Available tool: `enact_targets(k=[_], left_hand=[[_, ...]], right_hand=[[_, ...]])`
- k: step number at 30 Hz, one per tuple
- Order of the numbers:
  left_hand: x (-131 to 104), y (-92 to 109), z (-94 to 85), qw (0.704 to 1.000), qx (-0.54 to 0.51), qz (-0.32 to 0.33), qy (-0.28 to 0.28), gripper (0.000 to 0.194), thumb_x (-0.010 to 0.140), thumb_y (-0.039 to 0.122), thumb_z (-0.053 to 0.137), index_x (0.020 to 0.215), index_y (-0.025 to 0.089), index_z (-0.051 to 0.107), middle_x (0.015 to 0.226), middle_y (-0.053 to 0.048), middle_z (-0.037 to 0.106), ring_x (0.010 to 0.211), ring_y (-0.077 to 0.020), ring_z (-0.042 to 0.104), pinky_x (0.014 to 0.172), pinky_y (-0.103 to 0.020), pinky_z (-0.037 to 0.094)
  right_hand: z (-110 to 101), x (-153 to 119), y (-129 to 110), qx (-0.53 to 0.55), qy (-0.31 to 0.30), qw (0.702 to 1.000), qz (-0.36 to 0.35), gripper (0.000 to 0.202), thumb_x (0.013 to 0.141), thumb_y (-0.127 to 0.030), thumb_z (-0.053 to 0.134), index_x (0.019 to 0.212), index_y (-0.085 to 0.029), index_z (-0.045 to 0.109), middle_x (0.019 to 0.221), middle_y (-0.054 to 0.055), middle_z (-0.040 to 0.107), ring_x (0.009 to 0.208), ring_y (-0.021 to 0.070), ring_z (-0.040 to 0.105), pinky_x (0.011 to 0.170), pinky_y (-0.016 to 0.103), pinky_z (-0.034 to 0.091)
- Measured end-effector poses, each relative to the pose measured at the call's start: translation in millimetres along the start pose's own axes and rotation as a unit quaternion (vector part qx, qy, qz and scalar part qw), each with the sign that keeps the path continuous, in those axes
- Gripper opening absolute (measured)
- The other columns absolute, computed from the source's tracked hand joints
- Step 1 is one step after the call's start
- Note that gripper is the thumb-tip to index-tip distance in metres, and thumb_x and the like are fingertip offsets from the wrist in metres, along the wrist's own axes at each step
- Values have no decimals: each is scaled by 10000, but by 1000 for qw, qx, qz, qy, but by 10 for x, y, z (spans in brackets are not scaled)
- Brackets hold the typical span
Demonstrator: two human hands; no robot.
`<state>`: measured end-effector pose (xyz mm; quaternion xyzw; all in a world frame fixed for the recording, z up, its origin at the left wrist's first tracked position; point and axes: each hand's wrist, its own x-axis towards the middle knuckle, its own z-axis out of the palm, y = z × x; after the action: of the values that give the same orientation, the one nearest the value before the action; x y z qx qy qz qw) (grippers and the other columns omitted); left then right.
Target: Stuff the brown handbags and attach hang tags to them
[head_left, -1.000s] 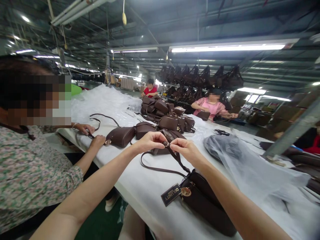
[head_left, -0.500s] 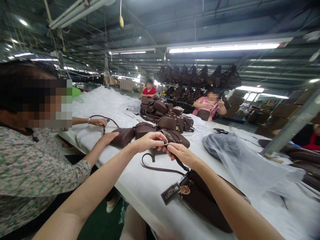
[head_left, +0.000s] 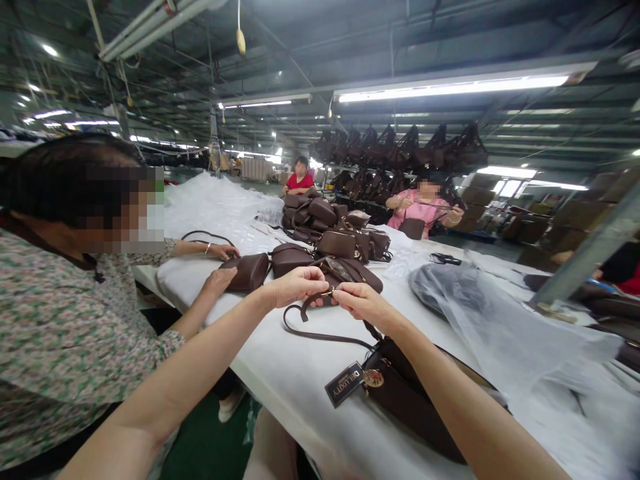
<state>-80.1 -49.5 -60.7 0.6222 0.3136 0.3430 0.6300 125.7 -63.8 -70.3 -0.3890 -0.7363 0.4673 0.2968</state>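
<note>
A dark brown handbag lies on the white table close to me, with a black tag and a round gold charm at its left end. Its thin brown strap loops leftward and up to my hands. My left hand pinches the strap by a small gold buckle. From the right, my right hand pinches the strap at the same buckle. The two hands' fingertips nearly meet, and they hide part of the strap end.
On the left a person in a floral shirt touches a brown bag. Brown bags are heaped beyond my hands. Clear plastic covers something dark at right. Two people stand or sit across the table.
My fingers have shifted around the buckle, showing more of it, and my right fingers are straighter. The person in pink has spread their hands along a strap. The left person's head and far hand moved right.
</note>
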Motion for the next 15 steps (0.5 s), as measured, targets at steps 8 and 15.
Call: enact_targets(k=[8,15], left_hand=[[10,-69,-75,989,-90,-62,-95,290,608,196,778,850,107,644,734,-50,654,585,-88,563,509,-190,386],[9,-126,8,994,-42,-50,-90,269,632,210,761,837,137,604,740,-24,659,600,-109,595,582,-237,451]], right_hand=[[-79,-100,7,84,-32,996,5,384,771,-552,640,759,-175,564,570,-89,296,465,50,182,441,241,90],[-140,-80,-35,76,-53,994,51,443,727,-600,648,758,-160,606,520,-95,313,427,44,171,417,235,79]])
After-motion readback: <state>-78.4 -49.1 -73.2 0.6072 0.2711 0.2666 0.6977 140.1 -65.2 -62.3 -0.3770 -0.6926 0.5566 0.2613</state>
